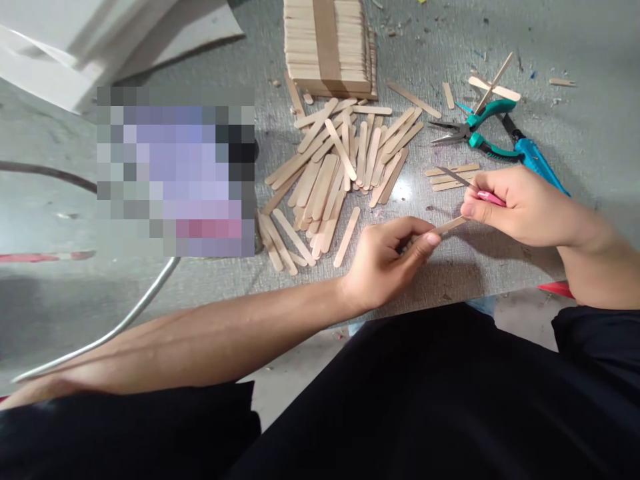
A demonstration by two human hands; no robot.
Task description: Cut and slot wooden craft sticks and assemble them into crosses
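The left hand (393, 263) pinches a wooden stick (450, 225) between thumb and fingers, just above the near edge of the table (225, 283). The right hand (523, 207) closes its fingers around a pink-handled tool (491, 198), its thumb at the stick's other end; whether it also pinches the stick I cannot tell. The tool's thin, dark blade points away and to the left, above a few short sticks (453, 187) lying just beyond the grip.

The tabletop is grey and finely textured, scattered with small chips and scraps, and a bright glare spot shows between the grip and the loose sticks (313, 190), which spread in a heap to the left and beyond. Farther past the heap stands a banded bundle of sticks (345, 50). Beyond the right hand lie teal-handled pliers (470, 132), a blue-handled tool (537, 161) just beside them and two crossed sticks (495, 88).

Well to the left of the grip are a pixelated patch (180, 160), a pale cable (143, 303) passing over the left forearm, a dark cable (47, 171) and, at the far corner, white sheets (105, 40). Below the table edge, pale floor (527, 321) shows beside dark clothing (400, 400), with something red (557, 288) near the right forearm.
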